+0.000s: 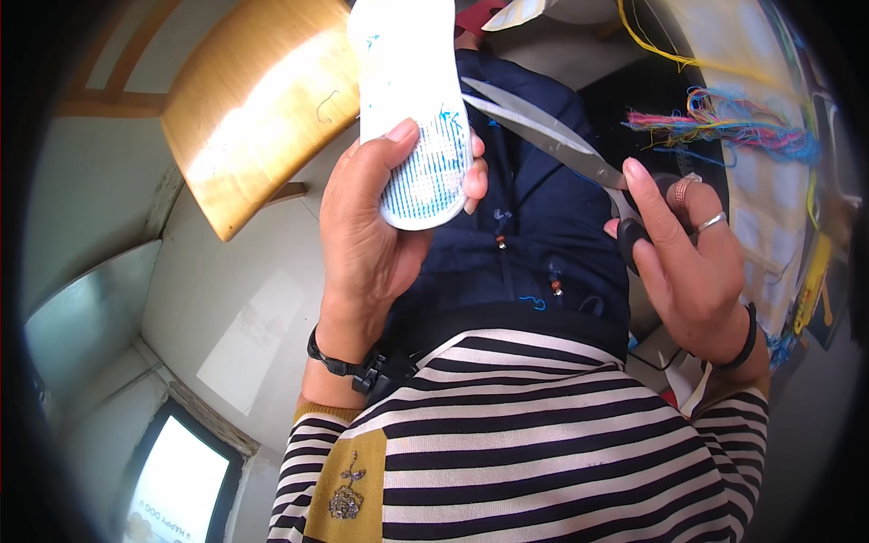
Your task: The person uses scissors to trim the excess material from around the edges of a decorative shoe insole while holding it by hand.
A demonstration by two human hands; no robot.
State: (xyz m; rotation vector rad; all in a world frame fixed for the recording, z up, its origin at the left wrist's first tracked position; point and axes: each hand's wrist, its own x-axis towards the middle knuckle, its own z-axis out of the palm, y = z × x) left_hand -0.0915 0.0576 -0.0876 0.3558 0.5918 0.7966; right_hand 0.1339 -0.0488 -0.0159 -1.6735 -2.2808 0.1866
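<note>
My left hand is closed round the lower end of a white insole, thumb on its face and fingertips behind the right edge. Blue stitching runs in rows over the insole's heel part, with a few loose blue thread ends. In my right hand is a pair of scissors with black handles, the fingers in its loops and the index finger laid along the pivot. The scissor blades are slightly apart, their tips close to the insole's right edge.
A wooden chair seat stands at the upper left. Tangled pink, blue and yellow threads lie on a pale cloth at the right. A blue thread scrap rests on my dark trousers. At the lower left is a lit screen.
</note>
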